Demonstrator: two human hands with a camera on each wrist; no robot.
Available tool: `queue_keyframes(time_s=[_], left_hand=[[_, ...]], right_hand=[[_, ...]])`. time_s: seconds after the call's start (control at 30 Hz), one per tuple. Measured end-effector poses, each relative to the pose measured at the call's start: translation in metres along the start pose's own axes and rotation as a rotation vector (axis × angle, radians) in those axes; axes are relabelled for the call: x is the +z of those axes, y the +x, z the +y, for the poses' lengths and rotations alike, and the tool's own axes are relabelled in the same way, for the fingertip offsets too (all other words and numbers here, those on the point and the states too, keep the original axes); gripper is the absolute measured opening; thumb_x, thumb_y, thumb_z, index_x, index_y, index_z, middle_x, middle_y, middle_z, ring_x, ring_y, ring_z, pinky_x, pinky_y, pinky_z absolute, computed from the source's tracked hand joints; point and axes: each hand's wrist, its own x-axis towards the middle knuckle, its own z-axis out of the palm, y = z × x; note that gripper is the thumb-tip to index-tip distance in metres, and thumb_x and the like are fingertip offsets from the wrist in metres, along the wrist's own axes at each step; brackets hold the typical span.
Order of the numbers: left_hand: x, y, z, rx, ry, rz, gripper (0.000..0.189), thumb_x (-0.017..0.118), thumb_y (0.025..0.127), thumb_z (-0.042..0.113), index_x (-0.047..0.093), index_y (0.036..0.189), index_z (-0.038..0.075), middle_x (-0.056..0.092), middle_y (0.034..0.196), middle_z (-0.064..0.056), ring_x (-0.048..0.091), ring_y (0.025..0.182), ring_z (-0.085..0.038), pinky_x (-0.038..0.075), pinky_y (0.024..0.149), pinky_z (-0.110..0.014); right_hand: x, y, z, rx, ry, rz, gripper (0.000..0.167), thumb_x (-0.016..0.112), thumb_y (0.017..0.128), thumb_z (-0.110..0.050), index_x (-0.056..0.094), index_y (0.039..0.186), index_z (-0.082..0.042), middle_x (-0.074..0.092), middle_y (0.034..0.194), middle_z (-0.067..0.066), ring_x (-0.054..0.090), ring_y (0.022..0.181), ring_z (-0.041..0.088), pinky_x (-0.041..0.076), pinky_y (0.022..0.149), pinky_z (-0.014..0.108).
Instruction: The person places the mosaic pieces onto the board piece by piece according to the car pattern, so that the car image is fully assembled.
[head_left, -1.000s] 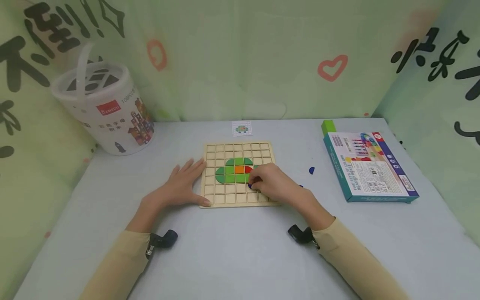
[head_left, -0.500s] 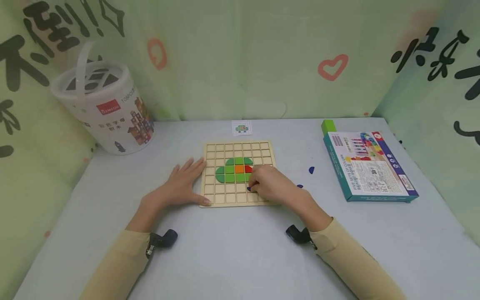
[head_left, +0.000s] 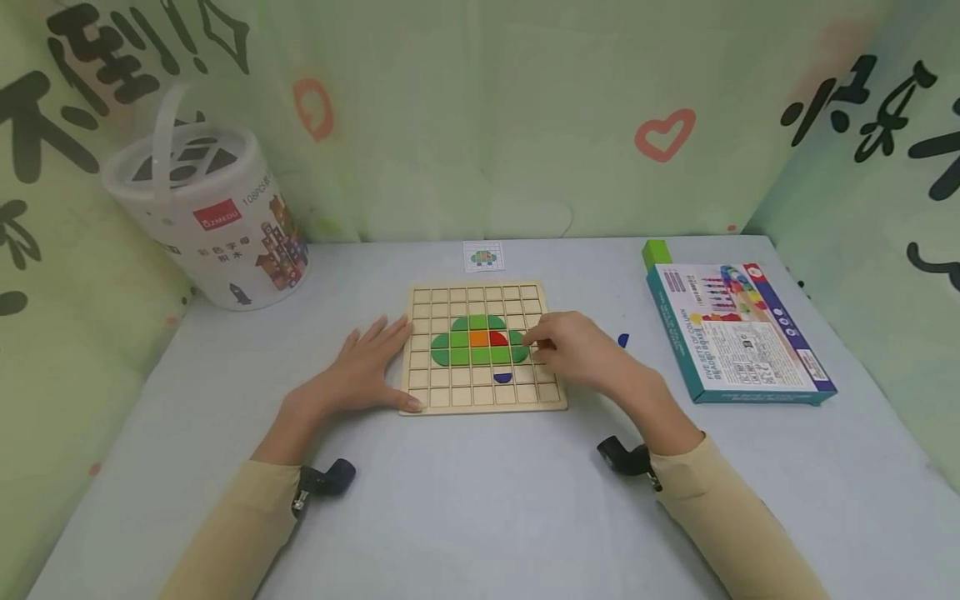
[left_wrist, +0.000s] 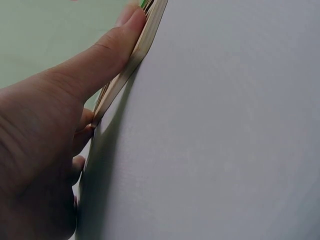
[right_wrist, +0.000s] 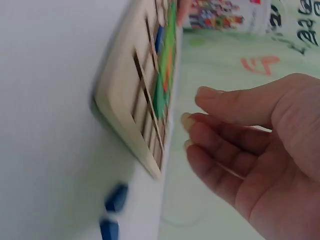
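A wooden grid board [head_left: 450, 398] lies on the table, with green, orange and red pieces forming a rounded shape in its middle. A blue half-round piece [head_left: 502, 378] sits in a cell below them. My left hand [head_left: 360, 371] rests spread on the board's left edge, fingers straight, thumb at the near corner. Over the board's right side hovers my right hand [head_left: 577, 350], fingers loosely bent. In the right wrist view, a gap shows between its thumb [right_wrist: 220, 102] and fingers, with nothing held. Two dark blue pieces [right_wrist: 116, 197] lie on the table beside the board.
A small pattern card [head_left: 483, 257] lies behind the board. At the back left stands a white bucket [head_left: 225, 225] with a handle. On the right lies a teal-edged box [head_left: 742, 333], a green block [head_left: 657, 252] behind it. A printed curtain [head_left: 480, 117] closes the back.
My right hand has let go of the blue half-round piece, which stays on the board, and has moved up and to the right. The left hand has not moved.
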Motion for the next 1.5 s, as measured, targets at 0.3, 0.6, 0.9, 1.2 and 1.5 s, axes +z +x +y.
queue_keyframes(time_s=[0.3,0.6,0.9,1.2,1.5], left_hand=[[0.003,0.002,-0.002,0.011,0.01,0.006,0.129,0.076,0.067,0.073,0.012,0.161,0.013,0.008,0.17,-0.002,-0.001,0.157,-0.033,-0.001,0.123,-0.064],[0.003,0.001,-0.002,0.015,0.012,0.008,0.128,0.076,0.067,0.072,0.012,0.161,0.012,0.009,0.169,-0.004,0.0,0.157,-0.035,0.0,0.123,-0.065],[0.002,0.001,-0.001,0.009,0.012,0.012,0.128,0.077,0.067,0.071,0.012,0.161,0.012,0.009,0.169,-0.004,0.0,0.157,-0.035,0.0,0.123,-0.064],[0.0,0.0,0.0,0.005,0.011,0.015,0.128,0.077,0.067,0.071,0.013,0.161,0.012,0.01,0.169,-0.005,0.0,0.157,-0.035,0.0,0.123,-0.064],[0.001,0.001,-0.001,0.0,0.019,0.005,0.129,0.077,0.067,0.072,0.012,0.161,0.012,0.009,0.169,-0.004,0.0,0.157,-0.034,-0.001,0.123,-0.064]], right_hand=[[-0.03,-0.027,0.045,0.164,-0.053,-0.103,0.021,0.065,0.089,-0.003,0.076,0.107,-0.003,0.072,0.096,0.009,0.058,0.083,0.021,0.051,0.071,0.032],[-0.023,-0.029,0.055,0.124,-0.074,-0.191,0.01,0.073,0.083,0.0,0.074,0.087,-0.01,0.068,0.085,0.002,0.055,0.078,0.019,0.051,0.07,0.031],[-0.021,-0.026,0.058,0.124,-0.046,-0.168,0.009,0.071,0.085,-0.002,0.069,0.082,-0.009,0.063,0.079,0.003,0.053,0.076,0.018,0.045,0.066,0.029],[-0.021,-0.018,0.045,0.043,0.065,-0.028,0.012,0.066,0.088,0.0,0.069,0.085,-0.012,0.066,0.082,0.002,0.055,0.08,0.019,0.048,0.072,0.031],[0.005,0.005,0.013,-0.032,0.163,-0.019,0.011,0.066,0.09,-0.001,0.071,0.089,-0.011,0.068,0.087,0.001,0.058,0.082,0.018,0.052,0.075,0.03]])
